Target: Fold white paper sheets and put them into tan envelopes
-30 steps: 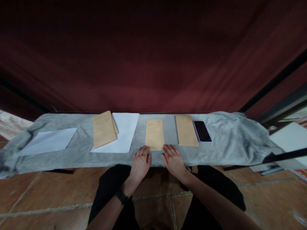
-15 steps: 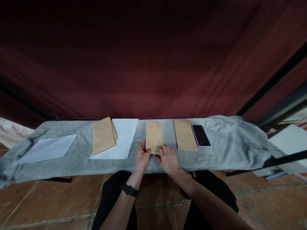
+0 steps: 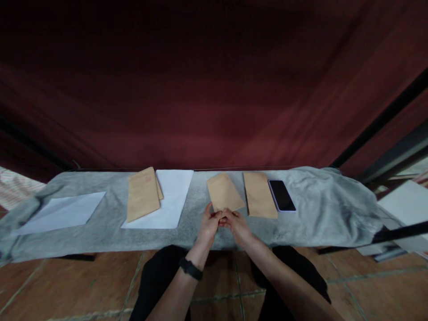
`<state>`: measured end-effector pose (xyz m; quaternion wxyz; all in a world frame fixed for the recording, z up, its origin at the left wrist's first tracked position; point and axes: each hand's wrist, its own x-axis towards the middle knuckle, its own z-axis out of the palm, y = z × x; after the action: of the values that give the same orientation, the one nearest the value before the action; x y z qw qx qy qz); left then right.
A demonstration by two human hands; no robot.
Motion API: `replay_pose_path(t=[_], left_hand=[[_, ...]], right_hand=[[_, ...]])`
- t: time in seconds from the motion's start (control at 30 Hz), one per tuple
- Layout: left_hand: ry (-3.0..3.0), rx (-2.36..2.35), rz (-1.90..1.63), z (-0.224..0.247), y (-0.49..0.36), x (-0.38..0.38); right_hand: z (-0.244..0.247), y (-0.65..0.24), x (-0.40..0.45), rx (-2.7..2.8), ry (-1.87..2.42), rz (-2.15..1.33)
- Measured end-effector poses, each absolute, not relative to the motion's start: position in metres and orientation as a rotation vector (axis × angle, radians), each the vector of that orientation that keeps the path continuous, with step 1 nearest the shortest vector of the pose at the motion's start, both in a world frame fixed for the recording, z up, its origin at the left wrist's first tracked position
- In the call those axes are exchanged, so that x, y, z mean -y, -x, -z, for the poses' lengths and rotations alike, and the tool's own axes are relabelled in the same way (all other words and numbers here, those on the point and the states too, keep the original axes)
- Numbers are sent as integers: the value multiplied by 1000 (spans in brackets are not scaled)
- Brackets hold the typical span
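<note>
A small brown paper envelope point(image 3: 224, 191) is tilted askew in front of me, over the grey cloth. At its near corner my left hand point(image 3: 209, 225) is closed, thumb and fingers pinching the paper. My right hand point(image 3: 235, 224) grips the same near edge, and its fingertips meet those of the left. The fingers hide the envelope's lower end. To the right of it lies a stack of brown envelopes point(image 3: 260, 195), close to the tilted one. On the left, more brown envelopes point(image 3: 143, 195) rest on a white sheet of paper point(image 3: 174, 205).
A phone point(image 3: 281, 195) lies right of the stack. Another white sheet point(image 3: 63, 211) is at the far left. The grey cloth point(image 3: 327, 209) covers a narrow bench against a dark red backdrop point(image 3: 214, 111). White papers point(image 3: 406, 203) sit beyond the right end.
The envelope between my hands has turned from nearly straight to slanted, and its far end now points up-left. My hands have come together at its near corner.
</note>
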<state>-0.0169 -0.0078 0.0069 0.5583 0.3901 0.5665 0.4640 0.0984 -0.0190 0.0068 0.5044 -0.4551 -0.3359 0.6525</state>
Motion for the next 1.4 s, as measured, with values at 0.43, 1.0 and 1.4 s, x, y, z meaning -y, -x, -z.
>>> replay_pose_path(t=[0.43,1.0,1.4], left_hand=[[-1530,-1659,-753,1,73,-5],[-2638,-1434,-368,25,16,-142],[-2762,-1080,-232,23,35,-123]], right_hand=[[-4,-122,31,1774,1375,-1023],[30,-120,42,2367,1278,-244],[14,-130,28,2295,1177,-472]])
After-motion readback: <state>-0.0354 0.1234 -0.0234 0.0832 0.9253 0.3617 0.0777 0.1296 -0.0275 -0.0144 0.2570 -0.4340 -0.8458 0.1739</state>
